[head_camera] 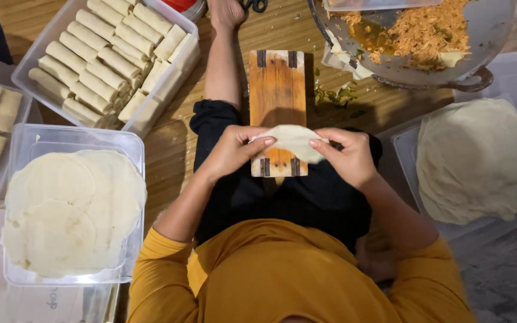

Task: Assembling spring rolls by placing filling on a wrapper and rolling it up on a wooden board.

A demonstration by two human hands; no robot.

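Observation:
Both my hands hold one thin, pale round wrapper (pixel 293 141) above the near end of a small wooden board (pixel 277 84) with dark metal hinges. My left hand (pixel 232 151) pinches the wrapper's left edge with thumb and fingers. My right hand (pixel 348 157) grips its right edge. The wrapper hangs slightly folded between them, over my lap in black cloth.
A clear box of rolled pastry sticks (pixel 106 57) sits at far left. Round wrappers fill a clear tub (pixel 70 209) at near left, and a stack (pixel 477 158) lies on a tray at right. A metal pan (pixel 492 36) of orange shredded filling stands at far right. A bare leg (pixel 222 66) stretches beside the board.

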